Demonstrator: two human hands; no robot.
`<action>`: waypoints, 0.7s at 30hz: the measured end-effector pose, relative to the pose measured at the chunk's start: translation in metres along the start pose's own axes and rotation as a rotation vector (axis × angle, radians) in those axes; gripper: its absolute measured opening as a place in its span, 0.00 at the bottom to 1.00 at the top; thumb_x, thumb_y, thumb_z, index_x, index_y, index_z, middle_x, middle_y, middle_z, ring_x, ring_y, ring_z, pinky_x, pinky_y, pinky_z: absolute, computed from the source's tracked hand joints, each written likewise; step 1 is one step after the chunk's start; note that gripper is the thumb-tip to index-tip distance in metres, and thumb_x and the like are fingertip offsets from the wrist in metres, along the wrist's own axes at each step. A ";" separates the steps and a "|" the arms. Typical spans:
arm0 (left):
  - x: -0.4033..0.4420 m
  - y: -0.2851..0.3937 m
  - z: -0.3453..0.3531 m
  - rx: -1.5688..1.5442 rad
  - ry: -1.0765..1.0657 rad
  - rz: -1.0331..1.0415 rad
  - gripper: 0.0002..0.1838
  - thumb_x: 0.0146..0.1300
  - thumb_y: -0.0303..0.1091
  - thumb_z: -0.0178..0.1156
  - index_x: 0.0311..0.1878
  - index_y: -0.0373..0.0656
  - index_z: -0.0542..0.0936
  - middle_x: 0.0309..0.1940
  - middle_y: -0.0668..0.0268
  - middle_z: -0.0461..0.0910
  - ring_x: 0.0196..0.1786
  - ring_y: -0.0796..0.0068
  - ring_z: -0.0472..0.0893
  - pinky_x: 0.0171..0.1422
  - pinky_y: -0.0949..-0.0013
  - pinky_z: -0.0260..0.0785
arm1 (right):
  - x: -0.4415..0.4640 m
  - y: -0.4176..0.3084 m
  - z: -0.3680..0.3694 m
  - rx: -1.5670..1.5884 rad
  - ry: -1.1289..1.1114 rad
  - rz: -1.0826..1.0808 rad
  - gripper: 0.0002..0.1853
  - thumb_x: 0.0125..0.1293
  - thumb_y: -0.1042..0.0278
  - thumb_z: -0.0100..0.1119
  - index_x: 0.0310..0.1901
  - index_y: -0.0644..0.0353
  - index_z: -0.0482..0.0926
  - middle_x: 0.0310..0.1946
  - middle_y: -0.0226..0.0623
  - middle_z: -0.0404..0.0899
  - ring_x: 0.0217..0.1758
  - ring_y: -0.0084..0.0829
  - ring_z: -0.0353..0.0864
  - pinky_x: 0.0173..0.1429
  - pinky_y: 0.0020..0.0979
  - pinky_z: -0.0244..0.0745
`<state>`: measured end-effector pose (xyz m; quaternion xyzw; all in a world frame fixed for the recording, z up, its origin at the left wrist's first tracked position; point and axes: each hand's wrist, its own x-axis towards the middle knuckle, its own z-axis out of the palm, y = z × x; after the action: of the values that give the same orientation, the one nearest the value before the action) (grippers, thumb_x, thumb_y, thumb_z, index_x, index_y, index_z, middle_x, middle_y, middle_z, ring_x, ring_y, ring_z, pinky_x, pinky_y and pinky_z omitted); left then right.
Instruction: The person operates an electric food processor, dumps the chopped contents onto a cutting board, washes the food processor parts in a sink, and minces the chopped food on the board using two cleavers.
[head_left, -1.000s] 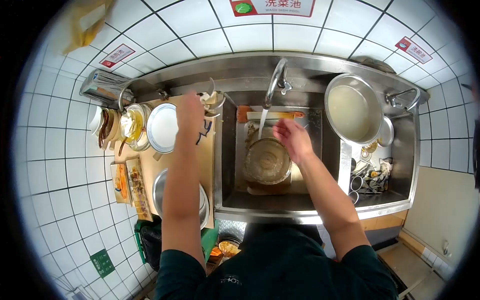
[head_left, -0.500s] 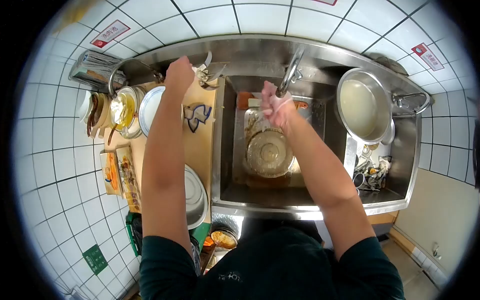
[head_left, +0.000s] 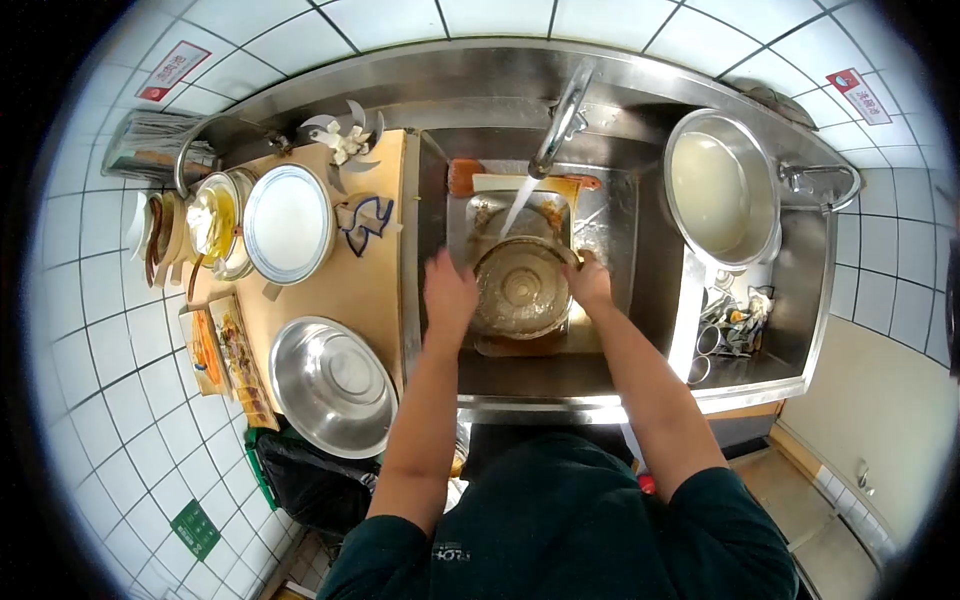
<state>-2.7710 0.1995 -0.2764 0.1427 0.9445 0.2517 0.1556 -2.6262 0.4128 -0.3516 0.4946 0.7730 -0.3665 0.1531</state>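
A clear round bowl with ringed ridges lies in the middle sink, on top of a rectangular metal tray. My right hand grips its right rim between thumb and fingers. At the left rim, my left hand is close beside the bowl, fingers stretched out and slightly blurred; contact is unclear. Water runs from the faucet down towards the far rim of the bowl. Behind the bowl lies a brush with reddish bristles, near a long pale handle.
On the left counter are a white bowl, a steel basin, a blue-edged cloth and a curved-bladed metal piece. A steel pot of cloudy liquid sits over the right sink, which holds scraps.
My left hand has come from the back left counter to the bowl's left side. My right hand has moved from the faucet to the bowl's right rim. A stream of water now shows clearly.
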 end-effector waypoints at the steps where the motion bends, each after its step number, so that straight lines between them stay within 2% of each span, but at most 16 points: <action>1: -0.014 -0.022 0.027 -0.028 -0.157 -0.149 0.28 0.64 0.34 0.63 0.66 0.32 0.73 0.52 0.38 0.79 0.58 0.36 0.78 0.65 0.48 0.71 | 0.004 0.008 0.005 0.014 -0.043 -0.041 0.31 0.66 0.52 0.67 0.64 0.63 0.76 0.55 0.56 0.83 0.64 0.54 0.78 0.66 0.46 0.75; 3: -0.036 -0.056 0.067 -0.229 -0.366 -0.351 0.30 0.63 0.35 0.65 0.67 0.33 0.73 0.52 0.38 0.80 0.59 0.37 0.79 0.67 0.49 0.71 | 0.004 0.020 0.021 -0.095 0.102 -0.144 0.29 0.66 0.54 0.66 0.63 0.63 0.77 0.55 0.54 0.83 0.64 0.54 0.78 0.65 0.45 0.76; 4: -0.044 -0.062 0.074 -0.257 -0.336 -0.367 0.29 0.63 0.35 0.65 0.65 0.32 0.74 0.53 0.39 0.80 0.59 0.38 0.79 0.67 0.49 0.71 | 0.004 0.020 0.026 -0.149 0.178 -0.200 0.27 0.66 0.55 0.66 0.62 0.63 0.77 0.55 0.54 0.83 0.63 0.54 0.78 0.65 0.45 0.76; 5: -0.049 -0.065 0.076 -0.284 -0.305 -0.382 0.28 0.63 0.36 0.65 0.64 0.32 0.76 0.53 0.39 0.80 0.59 0.39 0.79 0.67 0.50 0.71 | -0.006 0.005 0.014 -0.003 0.194 -0.205 0.25 0.66 0.57 0.65 0.60 0.63 0.79 0.56 0.54 0.82 0.60 0.55 0.80 0.63 0.45 0.77; 6: -0.050 -0.069 0.078 -0.311 -0.271 -0.396 0.27 0.63 0.36 0.66 0.63 0.32 0.77 0.54 0.39 0.81 0.58 0.39 0.80 0.67 0.50 0.71 | -0.008 -0.001 0.007 -0.063 0.141 -0.194 0.25 0.66 0.57 0.65 0.60 0.63 0.79 0.56 0.55 0.82 0.59 0.55 0.81 0.63 0.45 0.77; 8: -0.044 -0.053 0.057 -0.088 -0.274 -0.320 0.26 0.62 0.36 0.67 0.61 0.32 0.79 0.54 0.41 0.82 0.58 0.42 0.81 0.64 0.53 0.73 | -0.003 -0.007 -0.002 -0.183 0.035 -0.175 0.25 0.65 0.57 0.66 0.59 0.63 0.80 0.56 0.56 0.82 0.58 0.55 0.81 0.62 0.45 0.78; 9: -0.040 -0.041 0.042 0.021 -0.272 -0.282 0.25 0.62 0.36 0.67 0.59 0.31 0.80 0.54 0.42 0.82 0.57 0.43 0.82 0.63 0.54 0.73 | 0.001 -0.009 -0.004 -0.175 0.067 -0.186 0.25 0.64 0.57 0.66 0.59 0.64 0.80 0.56 0.57 0.81 0.57 0.55 0.82 0.62 0.45 0.78; 11: -0.031 -0.025 0.022 0.029 -0.235 -0.206 0.22 0.61 0.36 0.67 0.55 0.31 0.82 0.49 0.43 0.84 0.53 0.44 0.83 0.60 0.54 0.74 | 0.006 -0.011 -0.010 -0.164 0.122 -0.210 0.26 0.63 0.56 0.68 0.58 0.65 0.80 0.54 0.59 0.81 0.56 0.56 0.82 0.61 0.45 0.79; 13: -0.019 -0.006 0.005 0.068 -0.140 -0.078 0.20 0.61 0.37 0.68 0.51 0.31 0.82 0.46 0.45 0.85 0.50 0.45 0.85 0.56 0.55 0.75 | 0.015 -0.021 -0.024 0.020 0.055 -0.076 0.26 0.62 0.57 0.70 0.56 0.68 0.80 0.52 0.57 0.82 0.54 0.52 0.84 0.58 0.43 0.80; 14: -0.012 0.012 -0.008 -0.006 -0.115 -0.057 0.21 0.61 0.36 0.67 0.52 0.31 0.82 0.48 0.44 0.84 0.52 0.44 0.84 0.57 0.54 0.75 | 0.021 -0.024 -0.032 0.111 0.020 -0.007 0.26 0.61 0.58 0.71 0.55 0.69 0.81 0.50 0.56 0.83 0.53 0.49 0.85 0.57 0.42 0.81; 15: -0.006 0.033 -0.021 -0.081 -0.092 -0.038 0.21 0.62 0.36 0.67 0.54 0.31 0.81 0.50 0.43 0.83 0.54 0.43 0.83 0.59 0.53 0.74 | 0.040 -0.006 -0.023 0.395 -0.104 0.044 0.26 0.63 0.62 0.71 0.58 0.69 0.78 0.50 0.47 0.83 0.52 0.39 0.86 0.55 0.39 0.83; 18: 0.007 0.054 -0.021 -0.286 -0.076 0.021 0.22 0.62 0.34 0.66 0.56 0.30 0.80 0.52 0.42 0.82 0.55 0.45 0.82 0.59 0.55 0.74 | 0.033 0.005 -0.039 1.039 -0.297 0.149 0.23 0.67 0.70 0.63 0.63 0.63 0.72 0.51 0.46 0.79 0.48 0.41 0.85 0.53 0.40 0.85; 19: 0.010 0.056 -0.020 -0.353 -0.074 0.041 0.22 0.63 0.34 0.66 0.56 0.30 0.80 0.52 0.42 0.82 0.54 0.46 0.83 0.58 0.56 0.74 | 0.036 0.018 -0.041 1.086 -0.312 0.094 0.25 0.70 0.73 0.63 0.65 0.62 0.67 0.54 0.41 0.76 0.51 0.36 0.83 0.52 0.39 0.85; 21: 0.013 0.043 -0.008 -0.434 -0.117 -0.050 0.22 0.64 0.33 0.65 0.59 0.30 0.79 0.51 0.45 0.83 0.54 0.51 0.83 0.57 0.59 0.74 | 0.026 0.020 -0.049 1.063 -0.227 -0.019 0.27 0.69 0.71 0.66 0.65 0.62 0.67 0.55 0.41 0.76 0.51 0.34 0.82 0.52 0.38 0.84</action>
<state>-2.7774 0.2368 -0.2505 0.0970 0.8609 0.4362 0.2433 -2.6150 0.4700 -0.3422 0.4543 0.4642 -0.7594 -0.0389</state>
